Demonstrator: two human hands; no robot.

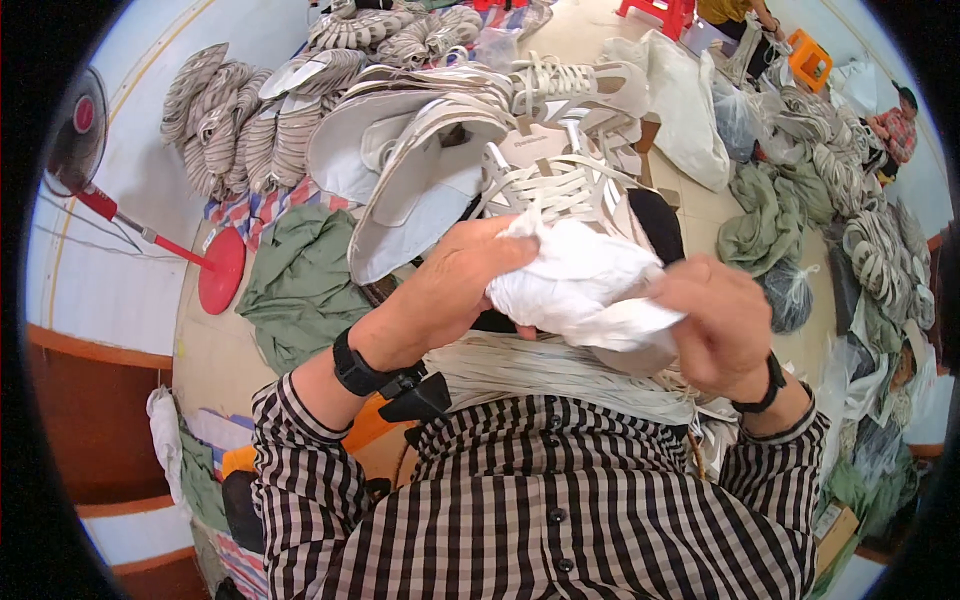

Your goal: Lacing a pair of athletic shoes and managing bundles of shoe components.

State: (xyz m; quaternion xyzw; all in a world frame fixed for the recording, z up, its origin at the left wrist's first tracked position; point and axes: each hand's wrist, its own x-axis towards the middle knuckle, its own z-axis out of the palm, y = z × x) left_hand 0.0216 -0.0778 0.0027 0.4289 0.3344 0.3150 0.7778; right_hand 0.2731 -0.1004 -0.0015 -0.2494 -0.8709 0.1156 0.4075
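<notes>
A crumpled white cloth, or something like it, is bunched between my hands in front of my chest. My left hand is closed on its left side, thumb on top. At its right end my right hand, somewhat blurred, has its fingers bent around a corner. Just beyond the cloth stands a beige and white shoe upper with flat white laces threaded through it. A bundle of long pale laces lies across my lap below the hands. Part of a beige piece shows under the cloth.
Stacked unlaced shoe uppers lean left of the laced one, with another laced upper behind. Bundled uppers line the left wall near a red fan. Green cloth and a white sack lie around. Other people sit far right.
</notes>
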